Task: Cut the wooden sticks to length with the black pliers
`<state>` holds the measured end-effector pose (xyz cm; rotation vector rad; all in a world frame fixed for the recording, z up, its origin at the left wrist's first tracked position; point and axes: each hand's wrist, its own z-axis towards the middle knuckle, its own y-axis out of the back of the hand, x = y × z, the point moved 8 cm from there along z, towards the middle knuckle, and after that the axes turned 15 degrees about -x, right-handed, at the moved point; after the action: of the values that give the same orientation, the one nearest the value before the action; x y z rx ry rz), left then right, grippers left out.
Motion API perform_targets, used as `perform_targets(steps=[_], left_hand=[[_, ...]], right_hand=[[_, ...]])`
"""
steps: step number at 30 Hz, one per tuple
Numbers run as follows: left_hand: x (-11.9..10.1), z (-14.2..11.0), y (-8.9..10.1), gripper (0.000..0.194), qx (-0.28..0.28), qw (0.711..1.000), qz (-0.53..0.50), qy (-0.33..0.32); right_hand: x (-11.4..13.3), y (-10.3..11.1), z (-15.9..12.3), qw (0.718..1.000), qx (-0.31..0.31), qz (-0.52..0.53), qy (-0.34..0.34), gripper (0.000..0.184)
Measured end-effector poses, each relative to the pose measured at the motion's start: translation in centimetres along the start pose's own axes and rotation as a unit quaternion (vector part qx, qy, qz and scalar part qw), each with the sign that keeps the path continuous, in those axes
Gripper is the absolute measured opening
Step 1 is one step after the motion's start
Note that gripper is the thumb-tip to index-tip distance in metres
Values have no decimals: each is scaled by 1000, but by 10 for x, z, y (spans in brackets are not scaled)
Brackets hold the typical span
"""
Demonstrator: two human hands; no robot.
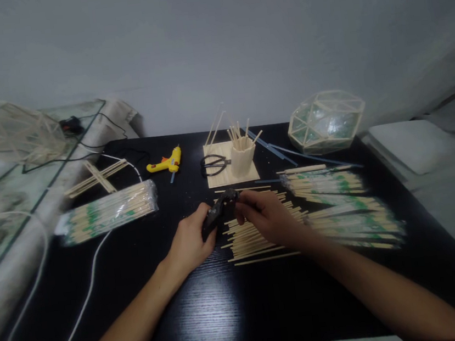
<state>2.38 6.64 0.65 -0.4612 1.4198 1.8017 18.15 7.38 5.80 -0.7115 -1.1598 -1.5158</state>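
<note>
My left hand [192,235] is closed around a dark hand tool [219,211] that looks like pliers or cutters, held over the black table. At the tool's far end, my right hand [264,216] has its fingers pinched together; whatever is between them is too small or hidden to make out. Below my right hand lies a spread of loose wooden sticks [246,240], roughly side by side. Just beyond stands a wooden cup [243,160] full of upright sticks on a square wooden board [225,178]. Black-handled scissors [214,165] rest beside the cup.
A yellow glue gun [166,162] lies at the back left. Bagged sticks [108,210] sit left, and more packs [350,222] right. A faceted stick-framed shape [327,122] stands back right. Thin bluish strips [296,154] lie behind. A white cable [93,275] loops over the left side.
</note>
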Motion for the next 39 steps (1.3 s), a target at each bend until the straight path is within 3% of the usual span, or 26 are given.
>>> perform_targets(steps=[9, 15, 24, 39], left_hand=[[1, 0, -1, 10, -4, 1000, 2, -5], [0, 1, -1, 4, -5, 1000, 6, -20], [-3, 2, 0, 13, 2, 999, -20, -28], [0, 1, -1, 10, 6, 1000, -15, -22]], right_hand=[[-3, 0, 0, 1000, 1, 2, -5, 31], [-6, -2, -1, 999, 31, 0, -13, 33], [-9, -5, 0, 997, 80, -3, -12, 38], [-8, -4, -3, 996, 47, -53, 44, 29]])
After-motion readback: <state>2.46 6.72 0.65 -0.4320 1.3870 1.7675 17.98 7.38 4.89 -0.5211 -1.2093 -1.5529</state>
